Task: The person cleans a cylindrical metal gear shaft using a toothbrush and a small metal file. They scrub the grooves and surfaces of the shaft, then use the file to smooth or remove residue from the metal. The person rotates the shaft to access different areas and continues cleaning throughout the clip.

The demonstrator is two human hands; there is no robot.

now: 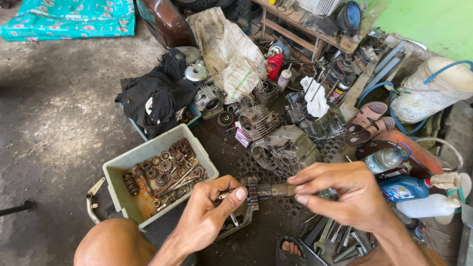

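Both hands hold a greasy steel gear shaft [270, 190] level above the oily floor. My left hand [206, 216] pinches the shaft's left end beside a toothed gear [253, 192] that sits on it. My right hand [345, 189] grips the right end with fingertips and thumb. Just beyond the shaft lies a grey engine crankcase half [286, 150]. My bare left knee [114, 244] is at the lower left.
A pale plastic tub [148, 151] of rusty gears and bolts stands left. Engine cylinders [256, 122], a black cloth [155, 93], a sack [227, 49], bottles [406, 187], sandals [367, 118], a white bucket [433, 88] and wrenches [327, 236] crowd the floor ahead and right. A bench [305, 22] stands behind.
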